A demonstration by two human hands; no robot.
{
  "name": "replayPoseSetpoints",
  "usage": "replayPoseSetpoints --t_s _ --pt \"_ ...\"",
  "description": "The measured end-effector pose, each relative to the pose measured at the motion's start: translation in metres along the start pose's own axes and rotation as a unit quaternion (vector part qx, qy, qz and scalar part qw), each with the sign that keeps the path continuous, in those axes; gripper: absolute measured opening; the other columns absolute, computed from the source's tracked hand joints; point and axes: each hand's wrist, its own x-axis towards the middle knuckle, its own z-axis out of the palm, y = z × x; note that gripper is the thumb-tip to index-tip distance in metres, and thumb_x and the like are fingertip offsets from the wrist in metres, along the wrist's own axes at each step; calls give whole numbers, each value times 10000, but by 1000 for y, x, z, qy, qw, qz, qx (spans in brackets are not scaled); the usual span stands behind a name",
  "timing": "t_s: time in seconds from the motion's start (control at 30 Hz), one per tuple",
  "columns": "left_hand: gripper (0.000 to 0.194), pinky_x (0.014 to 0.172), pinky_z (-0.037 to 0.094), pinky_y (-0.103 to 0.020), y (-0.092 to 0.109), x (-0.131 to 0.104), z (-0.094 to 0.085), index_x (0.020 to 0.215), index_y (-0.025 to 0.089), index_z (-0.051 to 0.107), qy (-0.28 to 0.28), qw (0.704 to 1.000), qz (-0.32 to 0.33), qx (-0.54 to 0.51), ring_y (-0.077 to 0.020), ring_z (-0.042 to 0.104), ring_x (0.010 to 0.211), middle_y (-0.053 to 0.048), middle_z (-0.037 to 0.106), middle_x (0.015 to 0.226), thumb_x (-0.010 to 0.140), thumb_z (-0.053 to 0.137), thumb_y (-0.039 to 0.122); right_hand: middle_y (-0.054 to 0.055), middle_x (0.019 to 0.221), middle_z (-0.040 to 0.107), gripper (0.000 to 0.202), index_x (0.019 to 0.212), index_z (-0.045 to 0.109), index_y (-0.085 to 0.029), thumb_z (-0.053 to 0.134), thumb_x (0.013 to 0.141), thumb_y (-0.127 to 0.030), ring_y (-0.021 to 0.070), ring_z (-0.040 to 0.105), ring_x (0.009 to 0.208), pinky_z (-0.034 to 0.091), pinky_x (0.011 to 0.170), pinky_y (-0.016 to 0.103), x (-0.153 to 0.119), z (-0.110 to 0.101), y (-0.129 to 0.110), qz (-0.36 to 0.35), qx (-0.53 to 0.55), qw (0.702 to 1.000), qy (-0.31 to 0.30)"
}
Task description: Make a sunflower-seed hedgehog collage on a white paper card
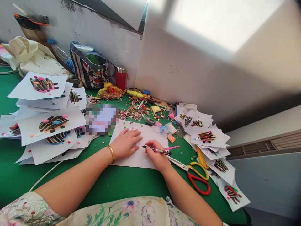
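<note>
A white sheet of paper (141,160) lies on the green tabletop in front of me. My left hand (125,142) rests flat on its left part, fingers stretched toward the middle. In my right hand (157,155) is a black pen (161,151), pinched near its tip, which points left over the paper between both hands. Whether the tip touches the paper I cannot tell. Scissors (194,174) with one yellow and one red handle lie just right of my right hand, their blades partly hidden behind it. A few small green bits lie along the sheet's far edge.
Stacks of cards decorated with seeds and clay stand at left (53,121) and right (207,136). Loose sunflower seeds (131,111) and coloured clay bits cover the back. Behind are a red flask (120,78), a striped bag (87,70) and a wall. An orange clay lump (171,138) sits beside the sheet.
</note>
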Motion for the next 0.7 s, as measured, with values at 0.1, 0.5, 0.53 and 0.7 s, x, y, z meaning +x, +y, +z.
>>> replayPoseSetpoints --t_s 0.1,0.5,0.53,0.7 --pt "473 1177 179 -523 0 0 0 1333 277 553 -1 1000 -3 -7 -274 344 1414 -61 453 1497 865 575 344 -5 764 651 107 835 622 -216 536 825 -279 160 592 714 464 658 268 -4 2 0 -20 -58 998 11" --pt "503 1187 157 -524 1 0 1 1342 273 545 -1 1000 -4 -8 -278 331 1422 -63 442 1504 847 586 355 -12 741 649 109 766 614 -223 521 820 -242 158 579 702 436 643 263 -8 7 -4 -43 -140 989 -2" --pt "510 1187 154 -526 1 0 2 1343 271 544 0 1000 -4 -9 -280 328 1423 -65 440 1505 845 592 367 -12 740 649 109 765 613 -223 521 820 -242 158 578 701 437 644 264 -8 7 -4 -44 -141 989 -2" --pt "527 1192 140 -525 0 0 3 1347 280 541 2 1000 -4 -13 -287 321 1427 -69 434 1509 835 610 384 -11 729 643 110 755 609 -223 521 817 -243 160 574 698 434 638 264 -8 8 -4 -43 -144 989 -1"
